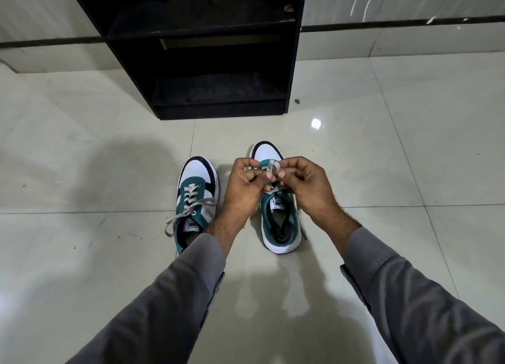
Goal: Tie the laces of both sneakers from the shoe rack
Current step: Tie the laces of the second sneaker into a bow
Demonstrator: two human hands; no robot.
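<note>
Two teal, white and black sneakers stand side by side on the floor, toes pointing away from me. The left sneaker [195, 199] has grey laces lying loose, one end trailing off its left side. Over the right sneaker [280, 221] my left hand [243, 188] and my right hand [306, 186] meet, fingertips pinching the right sneaker's grey laces [270, 166], which form small loops between them. My hands hide the lacing below.
A black shoe rack [205, 52] with open shelves stands against the wall just beyond the sneakers. Glossy pale floor tiles [382, 172] spread all around. Grey sleeves cover both my forearms.
</note>
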